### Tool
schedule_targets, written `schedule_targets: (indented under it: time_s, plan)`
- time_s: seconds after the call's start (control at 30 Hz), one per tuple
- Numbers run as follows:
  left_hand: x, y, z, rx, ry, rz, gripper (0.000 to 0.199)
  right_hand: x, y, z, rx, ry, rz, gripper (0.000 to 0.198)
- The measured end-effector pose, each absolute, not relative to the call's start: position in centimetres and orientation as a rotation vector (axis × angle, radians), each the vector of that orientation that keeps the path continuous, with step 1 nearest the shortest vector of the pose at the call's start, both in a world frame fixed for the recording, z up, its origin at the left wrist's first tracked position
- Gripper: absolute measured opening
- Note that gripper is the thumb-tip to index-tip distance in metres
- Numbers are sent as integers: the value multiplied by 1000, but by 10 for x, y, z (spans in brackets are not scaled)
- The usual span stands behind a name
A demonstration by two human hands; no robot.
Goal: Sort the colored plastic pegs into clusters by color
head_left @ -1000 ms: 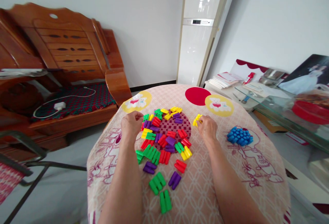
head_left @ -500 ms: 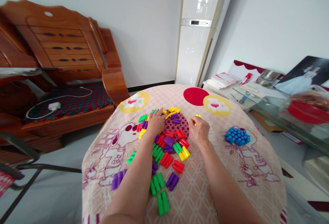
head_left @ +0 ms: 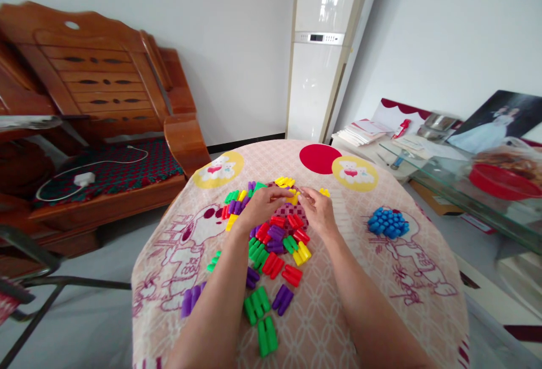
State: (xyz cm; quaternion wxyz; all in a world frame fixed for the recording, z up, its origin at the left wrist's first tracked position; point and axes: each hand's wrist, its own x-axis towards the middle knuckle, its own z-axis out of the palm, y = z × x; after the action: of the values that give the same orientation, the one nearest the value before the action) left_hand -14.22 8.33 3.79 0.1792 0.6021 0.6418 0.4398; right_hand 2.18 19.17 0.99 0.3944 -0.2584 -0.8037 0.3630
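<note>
- The left hand [head_left: 263,204] reaches over the pile toward the far edge of the round, cloth-covered tabletop [head_left: 315,324], its fingers bent and nearly closed, seeming to pinch a small yellow plastic piece [head_left: 294,197].
- The right hand [head_left: 317,209] faces it from the other side, fingers loosely curled and only partly open. Its fingertips come close to that piece; whether they touch it cannot be told.
- The piece sits between the two sets of fingertips, above the far part of the tabletop; being small, it probably suits a fingertip pinch better than a full grip.
- A small yellow plastic cluster [head_left: 324,192] lies just beyond the right hand, toward the far edge, perhaps placed there to keep it clear of the mixed colours.
- More yellow plastic pieces [head_left: 285,181] lie beyond the left hand's fingers.
- Tube-like red plastic pieces [head_left: 273,265], purple plastic pieces [head_left: 283,299] and green plastic pieces [head_left: 267,335] spread loosely from the middle toward the near edge, many lying as joined pairs, and the left forearm hides part of them.
- A tight blue plastic cluster [head_left: 388,222] rests toward the right edge, well apart from the pile, seemingly grouped by colour.
</note>
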Motion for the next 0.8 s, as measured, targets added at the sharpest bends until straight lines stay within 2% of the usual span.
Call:
schedule_targets:
  time_s: [0.2, 0.27, 0.33, 0.53, 0.63, 0.8]
  plan:
    - [-117, 90, 40, 1605, 1654, 1291, 27, 31, 202, 16, -732, -1954, 1353, 36]
    - [-116, 91, 40, 1566, 1587, 1370, 28, 40, 213, 19, -831, -1882, 1365, 37]
    - [-120, 91, 39, 1519, 1600, 1439, 30, 50, 227, 20, -963, -1792, 1201, 36]
    - [-144, 86, 31, 1393, 1933, 1475, 26, 73, 255, 6, -1289, -1806, 368, 28]
    - [-149, 85, 30, 1362, 1946, 1488, 27, 73, 257, -4, -1361, -1916, 276, 33]
    - [-152, 83, 31, 1317, 1939, 1494, 29, 68, 260, -13, -1314, -2039, 369, 34]
